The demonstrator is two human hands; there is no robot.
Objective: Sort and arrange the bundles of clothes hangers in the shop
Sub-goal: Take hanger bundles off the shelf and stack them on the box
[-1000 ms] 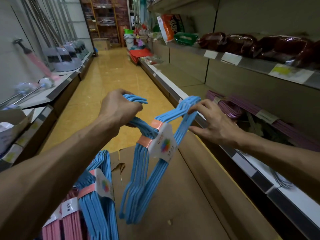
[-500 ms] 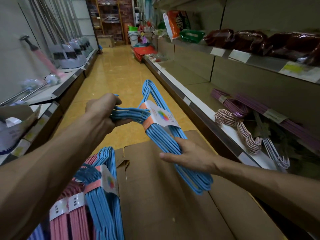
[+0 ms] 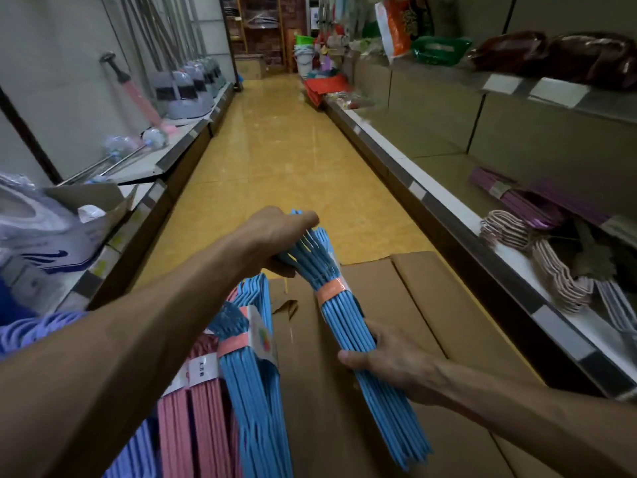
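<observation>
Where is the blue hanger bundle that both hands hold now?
The blue hanger bundle lies centre frame over the cardboard box, left hand at its hooks, right hand lower.

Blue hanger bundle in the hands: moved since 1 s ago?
Yes. The blue hanger bundle has swung down from upright to lie low along the cardboard box.

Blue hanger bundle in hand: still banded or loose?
Banded: an orange band wraps the blue hanger bundle, held by the left hand and right hand.
</observation>
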